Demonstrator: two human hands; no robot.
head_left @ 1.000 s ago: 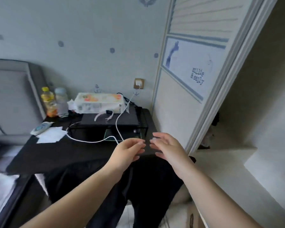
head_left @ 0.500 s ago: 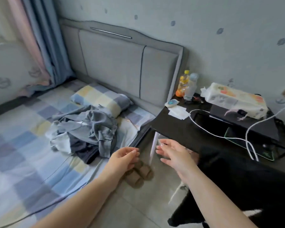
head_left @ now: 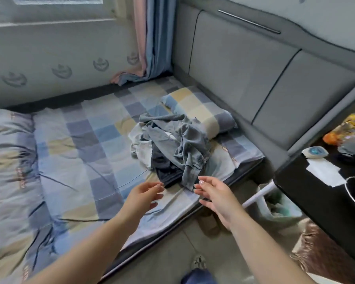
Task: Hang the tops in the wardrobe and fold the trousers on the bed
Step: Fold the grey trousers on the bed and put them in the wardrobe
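A crumpled pile of clothes (head_left: 172, 148) lies on the checked bed (head_left: 74, 152) just in front of the pillow (head_left: 201, 111). Grey denim lies on top, with a dark garment and a pale one under it. My left hand (head_left: 141, 196) and my right hand (head_left: 215, 194) reach out side by side over the bed's near edge, a little short of the pile. Both hands hold nothing and their fingers are loosely apart. The wardrobe is out of view.
A grey padded headboard (head_left: 254, 64) runs behind the pillow. A black bedside table (head_left: 316, 193) stands at the right with a paper, a cable and bottles. A folded quilt (head_left: 6, 160) covers the bed's left side. Slippers and a bin sit on the floor.
My view has swung left from the wardrobe and bedside table to the bed. The clothes pile now lies straight ahead. My hands stay empty and reach toward it.
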